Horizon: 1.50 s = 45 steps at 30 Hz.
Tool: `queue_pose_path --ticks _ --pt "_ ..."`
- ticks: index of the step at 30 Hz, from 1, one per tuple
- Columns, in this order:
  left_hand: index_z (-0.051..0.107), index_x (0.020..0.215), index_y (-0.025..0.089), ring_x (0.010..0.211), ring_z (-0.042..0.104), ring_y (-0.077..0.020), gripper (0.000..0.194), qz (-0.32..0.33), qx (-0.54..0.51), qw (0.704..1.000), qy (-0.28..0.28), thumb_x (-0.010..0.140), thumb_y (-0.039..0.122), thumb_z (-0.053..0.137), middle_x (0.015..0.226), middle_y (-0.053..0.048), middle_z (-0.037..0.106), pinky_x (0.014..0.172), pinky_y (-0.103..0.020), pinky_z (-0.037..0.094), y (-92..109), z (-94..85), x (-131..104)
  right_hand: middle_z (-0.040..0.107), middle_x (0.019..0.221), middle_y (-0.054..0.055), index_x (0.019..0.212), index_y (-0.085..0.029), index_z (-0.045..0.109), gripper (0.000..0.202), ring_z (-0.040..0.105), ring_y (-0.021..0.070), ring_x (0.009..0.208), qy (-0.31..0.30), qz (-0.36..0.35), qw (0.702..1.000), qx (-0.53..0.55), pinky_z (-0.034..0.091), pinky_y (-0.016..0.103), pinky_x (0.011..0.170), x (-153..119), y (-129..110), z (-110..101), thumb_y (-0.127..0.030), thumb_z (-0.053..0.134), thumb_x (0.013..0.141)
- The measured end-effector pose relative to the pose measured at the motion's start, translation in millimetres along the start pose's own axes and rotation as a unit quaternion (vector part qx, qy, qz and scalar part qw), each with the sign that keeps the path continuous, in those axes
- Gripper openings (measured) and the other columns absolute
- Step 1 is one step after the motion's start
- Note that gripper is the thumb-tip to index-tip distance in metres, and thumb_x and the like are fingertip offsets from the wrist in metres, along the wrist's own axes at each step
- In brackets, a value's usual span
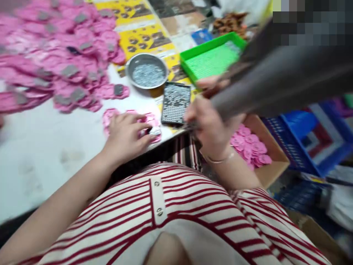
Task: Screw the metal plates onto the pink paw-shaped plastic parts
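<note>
My left hand (125,138) lies over a row of pink flower-shaped pieces (109,117) on the white table, fingers spread and touching them. Under its fingertips, one piece (156,134) shows a silvery, shiny part. My right hand (211,127) is closed, with fingers curled together at the near right corner of a black tray (176,103) of small silvery pieces. Blur and the fingers hide what it grips, if anything. Just beyond the tray stands a round metal bowl (146,71) of small metallic pieces.
A co-worker's dark sleeve (270,73) and hand (213,84) reach across from the right. Pink pieces with grey patches are heaped (63,55) at left. A green tray (187,66) stands behind. A cardboard box (275,162) of pink pieces and a blue crate (292,147) are at right.
</note>
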<state>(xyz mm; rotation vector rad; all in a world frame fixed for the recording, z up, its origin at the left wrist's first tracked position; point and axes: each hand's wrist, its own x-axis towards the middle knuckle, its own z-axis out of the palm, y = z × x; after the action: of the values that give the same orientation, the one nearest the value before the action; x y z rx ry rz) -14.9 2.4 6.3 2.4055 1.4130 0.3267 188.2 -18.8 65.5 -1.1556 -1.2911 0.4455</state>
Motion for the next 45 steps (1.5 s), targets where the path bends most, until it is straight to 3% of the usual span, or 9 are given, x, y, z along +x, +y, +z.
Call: queue_pose_path --ticks 3,8,10,14,20,28,36,41,45 --pt "0.079 0.105 0.028 0.13 0.053 -0.0329 0.032 -0.019 -0.017 1.0 -0.003 0.089 0.052 0.066 0.132 -0.005 0.068 0.118 -0.06 0.027 -0.4 0.8 6.7 0.063 0.071 -0.002 0.101 -0.023 0.063 0.03 0.06 0.006 0.053 0.04 -0.013 0.993 0.113 0.05 0.023 0.053 9.6 3.1 -5.7 -0.049 0.067 0.086" --pt "0.079 0.106 0.027 0.13 0.051 -0.0328 0.026 -0.027 -0.025 0.999 0.023 0.086 0.041 0.074 0.134 -0.006 0.066 0.12 -0.064 0.024 3.4 -0.3 7.7 0.066 0.093 -0.003 0.091 -0.023 0.07 0.013 0.062 0.0039 0.057 0.068 -0.02 0.984 0.161 0.048 0.025 0.055 13.2 3.1 -5.9 -0.032 0.071 0.082" --pt "0.079 0.105 0.027 0.13 0.052 -0.0331 0.023 -0.024 -0.026 0.999 0.034 0.087 0.04 0.072 0.134 -0.006 0.066 0.12 -0.065 0.024 2.9 -1.4 5.5 0.064 0.084 -0.005 0.092 -0.024 0.071 0.015 0.06 0.0041 0.052 0.078 -0.06 0.98 0.173 0.047 0.023 0.049 14.3 10.6 -1.5 -0.035 0.073 0.081" --pt "0.08 0.104 0.029 0.129 0.053 -0.0335 0.021 -0.02 -0.011 0.999 0.043 0.089 0.04 0.07 0.133 -0.005 0.066 0.12 -0.066 0.024 -0.4 -3.8 1.6 0.047 0.055 -0.009 0.091 -0.025 0.072 0.018 0.054 0.0072 0.042 0.088 -0.129 0.968 0.197 0.045 0.022 0.039 19.8 28.1 5.3 -0.038 0.074 0.079" --pt "0.08 0.106 0.029 0.129 0.052 -0.0343 0.022 -0.014 -0.001 1.0 0.02 0.089 0.038 0.069 0.134 -0.006 0.065 0.117 -0.067 0.029 -0.2 -4.1 3.2 0.049 0.061 -0.006 0.093 -0.022 0.072 0.021 0.057 0.0093 0.046 0.08 -0.1 0.97 0.206 0.047 0.025 0.042 18.5 31.2 5.7 -0.037 0.074 0.079" --pt "0.079 0.11 0.029 0.131 0.051 -0.0337 0.024 -0.02 0.006 1.0 0.005 0.09 0.039 0.07 0.135 -0.006 0.065 0.12 -0.067 0.024 4.5 -6.0 6.3 0.049 0.057 -0.007 0.095 -0.025 0.071 0.019 0.056 0.0079 0.048 0.066 -0.071 0.979 0.179 0.047 0.023 0.046 16.9 25.4 6.5 -0.038 0.071 0.081" --pt "0.081 0.104 0.028 0.127 0.054 -0.0343 0.02 -0.036 0.004 0.999 0.002 0.089 0.038 0.072 0.134 -0.005 0.067 0.118 -0.065 0.03 7.8 -5.0 6.0 0.048 0.054 -0.007 0.094 -0.022 0.07 0.02 0.054 0.0091 0.042 0.074 -0.15 0.963 0.211 0.043 0.023 0.036 28.8 40.5 10.0 -0.038 0.074 0.082" --pt "0.081 0.104 0.029 0.126 0.055 -0.0347 0.019 -0.025 0.042 0.999 0.018 0.089 0.035 0.072 0.131 -0.005 0.068 0.12 -0.068 0.025 12.1 -4.8 3.1 0.048 0.063 -0.006 0.103 -0.025 0.063 0.033 0.05 0.006 0.044 0.077 -0.096 0.981 0.148 0.044 0.021 0.04 19.6 52.8 13.4 -0.051 0.071 0.084" --pt "0.081 0.104 0.029 0.125 0.056 -0.0337 0.019 -0.027 0.043 0.999 0.013 0.089 0.036 0.071 0.129 -0.005 0.069 0.12 -0.067 0.027 12.7 -5.6 2.6 0.046 0.066 -0.006 0.106 -0.029 0.06 0.035 0.05 0.0056 0.045 0.063 -0.1 0.984 0.134 0.045 0.022 0.044 16.0 59.9 14.2 -0.057 0.064 0.085"
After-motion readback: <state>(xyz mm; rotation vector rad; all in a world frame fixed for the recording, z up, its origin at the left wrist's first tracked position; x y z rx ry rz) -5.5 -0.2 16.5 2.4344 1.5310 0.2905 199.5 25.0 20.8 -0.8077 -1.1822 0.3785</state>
